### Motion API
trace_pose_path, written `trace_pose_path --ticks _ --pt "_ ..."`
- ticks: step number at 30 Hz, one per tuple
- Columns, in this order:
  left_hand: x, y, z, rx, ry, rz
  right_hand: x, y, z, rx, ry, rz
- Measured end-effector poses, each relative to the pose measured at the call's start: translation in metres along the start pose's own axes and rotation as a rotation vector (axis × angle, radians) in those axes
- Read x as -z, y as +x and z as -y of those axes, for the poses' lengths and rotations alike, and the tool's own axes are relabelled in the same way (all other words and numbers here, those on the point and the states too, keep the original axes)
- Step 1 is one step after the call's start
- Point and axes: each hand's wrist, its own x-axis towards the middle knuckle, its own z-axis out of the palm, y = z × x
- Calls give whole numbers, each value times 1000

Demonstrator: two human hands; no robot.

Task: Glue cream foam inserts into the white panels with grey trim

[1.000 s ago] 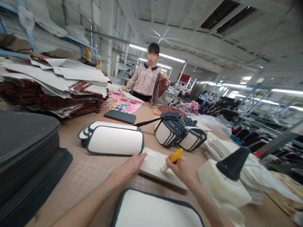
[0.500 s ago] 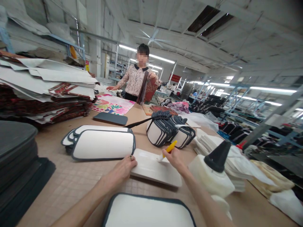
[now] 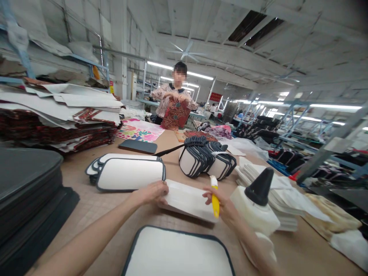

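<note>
The white bottle [image 3: 255,211] with the black cone cap is the landmark. Left of it lies the pale slab [image 3: 188,197]. At the slab's end away from the bottle, the person's left hand [image 3: 153,193] touches it with bent fingers; whether they pinch it or merely press it cannot be told. Just left of the bottle, the right hand [image 3: 225,207] pinches the yellow brush [image 3: 215,201] between thumb and fingers, bristles up. A dark-edged panel [image 3: 178,253] lies nearer and left of the bottle; a strapped bundle [image 3: 198,159] sits beyond it to the left. Farther beyond the bottle, a co-worker [image 3: 163,99] holds a red patterned cloth [image 3: 176,115].
</note>
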Motion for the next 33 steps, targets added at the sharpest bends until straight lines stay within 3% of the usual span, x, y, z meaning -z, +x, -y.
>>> trace_pose_path --ticks 3,8,10,14,16,19,22,24,26,29,33 --pt "8 3 -1 -42 42 21 -8 -10 -9 34 -216 10" --pt "9 0 -12 -71 113 3 -12 -18 -18 207 -609 122" --pt "4 -3 -13 -69 108 -25 -10 -16 -29 229 -610 38" --pt "-7 -6 -6 -25 28 -140 0 0 -52 147 -486 -277" --pt "-4 -3 -1 31 -38 -235 7 11 -52 127 -441 -341" --pt "22 -2 2 145 -159 -447 20 23 -28 134 -395 -444" --pt "67 -14 -8 217 -275 -673 35 17 24 151 -278 -582" --pt "95 -30 -23 201 -383 -784 44 3 59 150 -79 -644" --pt "112 -50 -42 89 -660 -834 50 -15 83 95 77 -665" --pt "113 -85 -73 66 -863 -799 47 -50 87 -27 293 -584" --pt "78 -130 -107 179 -918 -700 27 -102 59 -193 351 -542"
